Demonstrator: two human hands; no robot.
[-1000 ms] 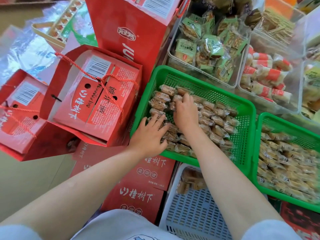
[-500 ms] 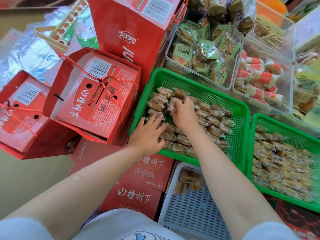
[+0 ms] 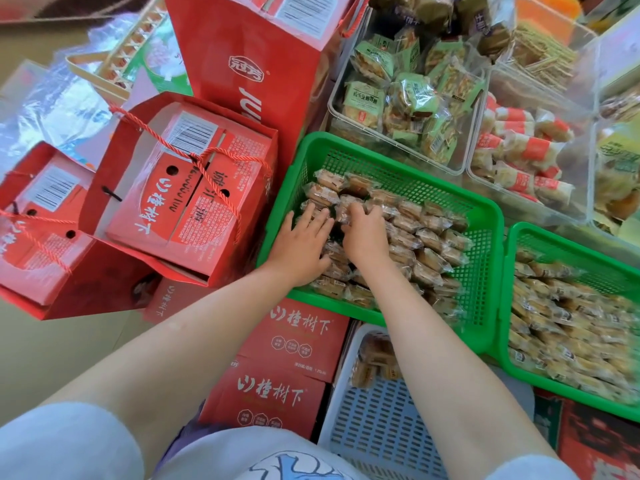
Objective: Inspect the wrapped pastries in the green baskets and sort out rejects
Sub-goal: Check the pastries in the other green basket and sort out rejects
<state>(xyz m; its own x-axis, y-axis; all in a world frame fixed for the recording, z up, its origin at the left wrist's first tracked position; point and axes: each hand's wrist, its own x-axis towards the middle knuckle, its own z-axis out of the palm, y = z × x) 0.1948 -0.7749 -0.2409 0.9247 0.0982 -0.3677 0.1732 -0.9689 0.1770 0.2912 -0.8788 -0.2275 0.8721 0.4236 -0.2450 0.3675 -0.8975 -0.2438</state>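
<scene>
A green basket (image 3: 485, 216) in the middle holds rows of clear-wrapped brown pastries (image 3: 426, 233). My left hand (image 3: 304, 244) lies flat on the pastries at the basket's left side, fingers straight and spread. Beside it my right hand (image 3: 363, 233) rests on the pastries with its fingers bent down over the wrappers (image 3: 341, 211); the fingertips are hidden among them. A second green basket (image 3: 509, 271) at the right is filled with more wrapped pastries (image 3: 571, 323). A white-blue basket (image 3: 374, 420) in front holds a few wrapped pastries (image 3: 374, 362).
Red gift bags with boxes (image 3: 187, 195) stand at the left, a tall red bag (image 3: 256, 57) behind. Red cartons (image 3: 291, 362) lie under the basket's front edge. Clear bins of green-wrapped (image 3: 405, 98) and red-banded snacks (image 3: 519, 157) sit behind the baskets.
My left hand has slid forward from the basket's front rim onto the pastries. My right hand stays on the same rows. The camera has shifted slightly.
</scene>
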